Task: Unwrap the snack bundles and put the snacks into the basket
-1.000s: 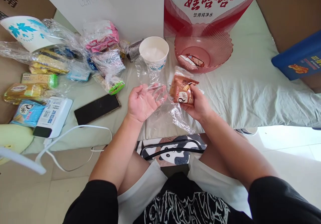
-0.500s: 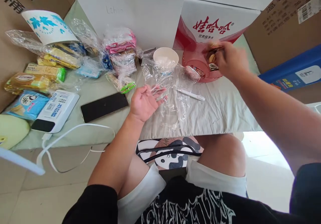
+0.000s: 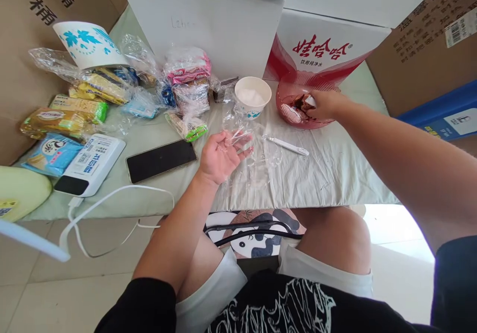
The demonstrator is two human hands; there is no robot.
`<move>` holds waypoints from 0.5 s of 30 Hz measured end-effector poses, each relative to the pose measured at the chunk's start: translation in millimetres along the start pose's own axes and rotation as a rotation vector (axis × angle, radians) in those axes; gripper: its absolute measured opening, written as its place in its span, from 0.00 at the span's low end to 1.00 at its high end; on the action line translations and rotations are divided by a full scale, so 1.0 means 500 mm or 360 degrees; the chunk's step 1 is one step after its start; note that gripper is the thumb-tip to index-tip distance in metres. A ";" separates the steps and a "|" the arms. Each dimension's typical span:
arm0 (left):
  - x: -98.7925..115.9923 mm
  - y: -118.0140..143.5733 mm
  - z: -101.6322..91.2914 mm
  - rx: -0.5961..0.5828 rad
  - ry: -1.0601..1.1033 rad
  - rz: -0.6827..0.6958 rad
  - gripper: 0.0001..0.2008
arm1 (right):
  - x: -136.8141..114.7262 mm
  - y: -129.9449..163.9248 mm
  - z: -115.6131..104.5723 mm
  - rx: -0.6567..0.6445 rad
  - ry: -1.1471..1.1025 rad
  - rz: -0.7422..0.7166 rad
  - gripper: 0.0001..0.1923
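Note:
My left hand point(image 3: 219, 157) lies palm up on the pale green cloth point(image 3: 328, 174), its fingers loosely pinching a crumpled clear plastic bag point(image 3: 257, 161). Far to the right, my right hand point(image 3: 321, 104) reaches into a pink ribbed plastic bowl point(image 3: 285, 117) and grips a brown snack packet point(image 3: 301, 104) just inside the rim. Another wrapped snack point(image 3: 290, 113) lies in the bowl. A thin white pen-like stick point(image 3: 286, 145) lies on the cloth between my hands.
A white paper cup point(image 3: 252, 97) stands left of the bowl. Several wrapped snacks point(image 3: 78, 109) and bagged ones point(image 3: 188, 82) crowd the back left. A black phone point(image 3: 161, 160), a white power bank point(image 3: 89, 164) with cable point(image 3: 112, 199), and cardboard boxes point(image 3: 320, 44) surround the cloth.
My right hand carried the brown snack packet away from the clear bag, up to the right and down into the pink bowl. The left hand kept the bag. The white stick came into sight.

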State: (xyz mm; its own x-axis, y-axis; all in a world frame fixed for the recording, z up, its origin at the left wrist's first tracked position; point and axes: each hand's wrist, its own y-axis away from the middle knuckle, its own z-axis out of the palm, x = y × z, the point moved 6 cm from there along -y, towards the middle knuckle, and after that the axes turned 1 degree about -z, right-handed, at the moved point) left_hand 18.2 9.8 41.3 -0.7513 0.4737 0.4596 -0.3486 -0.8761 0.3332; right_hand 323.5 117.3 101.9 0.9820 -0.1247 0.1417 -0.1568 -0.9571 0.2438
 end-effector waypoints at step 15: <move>-0.008 -0.005 0.009 -0.0261 -0.0051 -0.0119 0.13 | -0.038 0.113 -0.026 0.0714 -0.1015 -0.0237 0.21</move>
State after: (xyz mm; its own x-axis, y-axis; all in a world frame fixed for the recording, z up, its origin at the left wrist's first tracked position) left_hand 24.7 10.5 42.2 -0.7024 0.5383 0.4656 -0.4914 -0.8400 0.2300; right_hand 294.7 68.9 125.6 0.8814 0.0169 -0.4721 -0.0949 -0.9727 -0.2119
